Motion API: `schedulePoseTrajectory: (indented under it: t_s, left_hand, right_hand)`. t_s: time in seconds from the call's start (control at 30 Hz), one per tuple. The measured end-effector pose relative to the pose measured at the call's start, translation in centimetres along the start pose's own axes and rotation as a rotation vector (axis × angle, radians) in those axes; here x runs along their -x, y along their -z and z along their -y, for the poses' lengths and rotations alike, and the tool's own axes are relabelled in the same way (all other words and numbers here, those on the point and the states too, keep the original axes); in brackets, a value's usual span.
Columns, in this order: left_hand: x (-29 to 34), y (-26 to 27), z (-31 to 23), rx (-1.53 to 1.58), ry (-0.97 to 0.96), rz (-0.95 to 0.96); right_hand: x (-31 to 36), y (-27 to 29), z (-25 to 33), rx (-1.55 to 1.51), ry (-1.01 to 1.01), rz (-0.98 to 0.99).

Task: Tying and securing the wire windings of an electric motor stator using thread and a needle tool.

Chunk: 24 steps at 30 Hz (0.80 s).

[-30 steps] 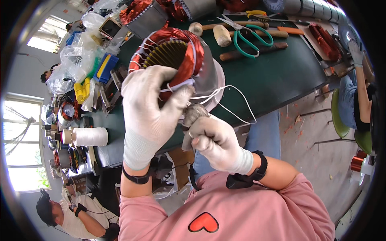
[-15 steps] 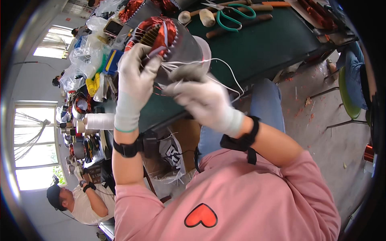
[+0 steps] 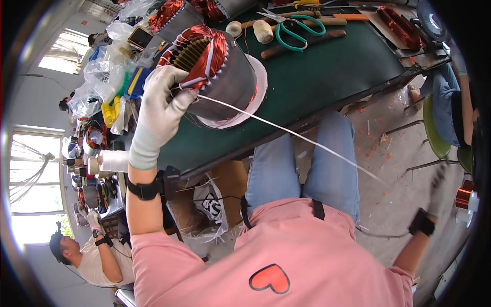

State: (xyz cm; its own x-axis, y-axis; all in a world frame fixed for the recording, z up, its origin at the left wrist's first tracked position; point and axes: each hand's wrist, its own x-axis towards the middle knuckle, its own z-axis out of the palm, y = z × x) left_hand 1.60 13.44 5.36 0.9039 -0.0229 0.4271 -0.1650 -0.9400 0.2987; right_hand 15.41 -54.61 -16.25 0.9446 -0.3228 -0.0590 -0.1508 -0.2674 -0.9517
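A motor stator, a grey metal cylinder with red-brown copper winding bulging from its end, lies tilted on a white round base. My left hand, in a white glove, has its thumb and fingers closed on the winding's near edge. From beside that thumb a white cord runs nearly straight to the right, across my knees, its far end fading in blur. My right hand is stretched out far to the right, smeared by motion; its fingers and any hold on the cord cannot be made out.
Green-handled scissors and wooden mallets lie on the dark green table. Plastic bags and a white thread spool are at the left. A green chair and copper wire spool stand right. A co-worker sits lower left.
My right hand has swung from beside the stator far out to the right. The loose white cord loops now run out as one straight line. My left hand stays at the winding.
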Motion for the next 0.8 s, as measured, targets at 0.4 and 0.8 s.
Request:
schedulePoseTrajectory:
  t_s: [0.4,0.8]
  left_hand:
    - [-2.0,2.5,-0.3,0.101,0.128,0.244]
    - [-6.0,7.8,2.6,-0.442,-0.268,-0.056]
  right_hand:
    - [22.2,-36.0,27.5,-0.7,-0.467,1.594]
    - [19.8,-35.8,25.5,-0.517,0.078,1.396]
